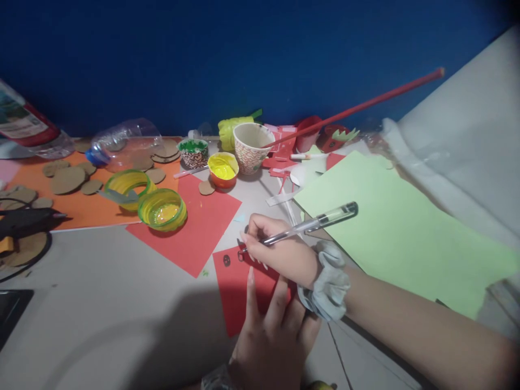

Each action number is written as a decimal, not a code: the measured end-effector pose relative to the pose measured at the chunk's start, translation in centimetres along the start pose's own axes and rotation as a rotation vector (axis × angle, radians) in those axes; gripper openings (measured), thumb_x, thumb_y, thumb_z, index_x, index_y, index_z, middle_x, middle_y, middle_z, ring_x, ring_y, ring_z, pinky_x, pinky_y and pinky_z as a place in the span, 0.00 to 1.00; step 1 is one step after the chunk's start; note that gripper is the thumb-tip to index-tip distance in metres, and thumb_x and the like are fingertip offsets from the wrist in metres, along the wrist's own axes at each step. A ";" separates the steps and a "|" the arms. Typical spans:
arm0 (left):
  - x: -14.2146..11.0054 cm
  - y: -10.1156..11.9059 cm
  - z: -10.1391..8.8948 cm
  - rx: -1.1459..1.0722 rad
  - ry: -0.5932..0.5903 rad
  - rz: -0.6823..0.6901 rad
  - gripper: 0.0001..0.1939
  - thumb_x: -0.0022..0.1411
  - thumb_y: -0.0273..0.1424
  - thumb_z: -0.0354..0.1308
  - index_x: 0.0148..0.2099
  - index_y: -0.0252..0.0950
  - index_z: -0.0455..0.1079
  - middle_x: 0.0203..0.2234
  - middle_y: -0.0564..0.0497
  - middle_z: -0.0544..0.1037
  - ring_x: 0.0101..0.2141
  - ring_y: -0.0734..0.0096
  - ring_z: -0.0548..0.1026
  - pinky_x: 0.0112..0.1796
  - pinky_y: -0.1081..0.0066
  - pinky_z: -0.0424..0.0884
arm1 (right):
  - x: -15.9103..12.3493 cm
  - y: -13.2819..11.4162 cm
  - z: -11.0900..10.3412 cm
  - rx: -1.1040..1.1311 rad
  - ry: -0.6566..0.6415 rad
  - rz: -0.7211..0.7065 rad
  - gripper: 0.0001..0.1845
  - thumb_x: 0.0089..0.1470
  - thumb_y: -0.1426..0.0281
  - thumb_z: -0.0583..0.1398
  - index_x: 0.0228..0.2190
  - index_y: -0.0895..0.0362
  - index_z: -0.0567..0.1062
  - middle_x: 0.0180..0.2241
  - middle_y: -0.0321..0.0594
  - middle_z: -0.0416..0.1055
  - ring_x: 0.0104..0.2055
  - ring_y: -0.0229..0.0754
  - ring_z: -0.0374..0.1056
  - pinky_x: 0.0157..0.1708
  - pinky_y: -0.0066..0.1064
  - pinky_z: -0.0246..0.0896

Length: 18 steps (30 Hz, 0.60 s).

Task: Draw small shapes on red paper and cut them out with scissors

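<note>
Pen [298,230] is being gripped by the right hand [280,252] and red paper [228,303] is being pinned on the table [101,281] by a splayed left hand [276,336], so wonky lines are probably being risked if it's slipping.

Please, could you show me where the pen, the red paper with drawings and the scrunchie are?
Pen [300,228]: head view, on its barrel.
Red paper with drawings [232,295]: head view, bare left side.
Scrunchie [327,283]: head view, on its gathered cloth.
</note>
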<state>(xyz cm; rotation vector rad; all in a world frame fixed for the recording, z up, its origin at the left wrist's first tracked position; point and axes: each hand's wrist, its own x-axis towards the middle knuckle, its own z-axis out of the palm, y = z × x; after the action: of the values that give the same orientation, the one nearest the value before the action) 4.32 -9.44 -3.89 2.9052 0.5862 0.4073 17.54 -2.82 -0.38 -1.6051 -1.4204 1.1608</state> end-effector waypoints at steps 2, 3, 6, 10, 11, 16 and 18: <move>0.0 0.0 0.1 0.000 0.002 -0.001 0.31 0.59 0.56 0.44 0.56 0.47 0.67 0.48 0.51 0.74 0.55 0.47 0.55 0.55 0.42 0.39 | 0.0 0.1 0.0 -0.010 -0.015 -0.015 0.12 0.55 0.70 0.57 0.23 0.55 0.60 0.20 0.30 0.67 0.22 0.34 0.63 0.23 0.24 0.56; 0.0 0.0 0.1 0.003 0.006 0.001 0.30 0.59 0.55 0.44 0.57 0.47 0.67 0.48 0.51 0.74 0.55 0.47 0.55 0.55 0.42 0.39 | 0.0 0.1 0.0 -0.013 -0.023 -0.016 0.12 0.55 0.70 0.57 0.23 0.55 0.60 0.20 0.30 0.67 0.22 0.34 0.62 0.23 0.24 0.56; 0.0 -0.3 -0.1 0.010 -0.007 0.017 0.30 0.60 0.53 0.45 0.59 0.47 0.65 0.51 0.52 0.72 0.55 0.47 0.55 0.55 0.44 0.42 | 0.1 0.2 0.0 -0.001 -0.021 0.018 0.12 0.56 0.69 0.56 0.23 0.54 0.60 0.19 0.30 0.66 0.20 0.33 0.61 0.21 0.25 0.55; 0.1 -0.5 -0.3 0.025 0.001 0.051 0.30 0.60 0.53 0.45 0.59 0.46 0.65 0.50 0.52 0.72 0.55 0.48 0.54 0.56 0.46 0.40 | 0.1 0.2 0.0 -0.023 -0.027 -0.006 0.12 0.55 0.69 0.57 0.23 0.55 0.60 0.21 0.31 0.67 0.22 0.34 0.63 0.22 0.25 0.57; 0.2 -0.5 -0.3 0.027 0.012 0.048 0.30 0.60 0.53 0.45 0.59 0.46 0.65 0.50 0.52 0.72 0.55 0.48 0.54 0.56 0.46 0.38 | 0.1 0.2 0.0 -0.018 -0.027 0.000 0.12 0.55 0.69 0.57 0.23 0.54 0.60 0.20 0.31 0.67 0.21 0.34 0.63 0.22 0.25 0.56; 0.2 -0.5 -0.5 0.014 0.025 0.040 0.29 0.62 0.53 0.42 0.58 0.47 0.67 0.50 0.52 0.72 0.55 0.48 0.54 0.57 0.44 0.30 | 0.0 0.2 0.0 0.005 -0.015 0.016 0.12 0.56 0.69 0.56 0.23 0.54 0.60 0.19 0.30 0.66 0.20 0.33 0.62 0.21 0.24 0.55; 0.2 -0.5 -0.5 0.015 0.023 0.040 0.29 0.62 0.53 0.42 0.57 0.47 0.67 0.49 0.52 0.72 0.55 0.48 0.54 0.57 0.45 0.33 | 0.0 0.2 0.0 -0.012 -0.004 0.000 0.12 0.55 0.70 0.56 0.22 0.54 0.60 0.19 0.30 0.66 0.20 0.33 0.62 0.21 0.24 0.55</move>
<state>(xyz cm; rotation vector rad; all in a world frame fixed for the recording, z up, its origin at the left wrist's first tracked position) 4.15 -8.92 -3.47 2.9344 0.5375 0.4434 17.58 -2.84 -0.54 -1.6112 -1.4327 1.1587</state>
